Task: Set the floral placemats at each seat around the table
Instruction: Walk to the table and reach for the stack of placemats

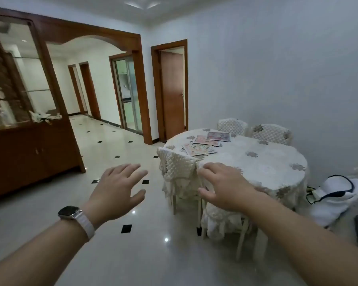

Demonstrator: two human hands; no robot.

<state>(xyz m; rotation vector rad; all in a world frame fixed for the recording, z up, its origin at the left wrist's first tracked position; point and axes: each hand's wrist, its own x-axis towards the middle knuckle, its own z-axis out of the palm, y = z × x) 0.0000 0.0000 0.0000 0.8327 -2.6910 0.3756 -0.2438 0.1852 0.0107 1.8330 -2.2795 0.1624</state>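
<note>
Several floral placemats (203, 143) lie in a loose overlapping pile on the far left part of a round table (262, 162) covered with a white lace cloth. The table stands ahead and to the right of me, some way off. My left hand (117, 189) is stretched out in the air over the floor, fingers spread, holding nothing; a watch with a white band sits on its wrist. In front of the near chair, my right hand (223, 185) also reaches forward with fingers apart and nothing in it. Neither hand touches the mats.
Chairs with quilted cream covers ring the table: one at the near left (177, 168), one low in front (219, 219), two at the back (271, 132). A white bag (337, 195) lies on the floor at right. A wooden cabinet (29, 153) stands at left; glossy tiled floor lies between.
</note>
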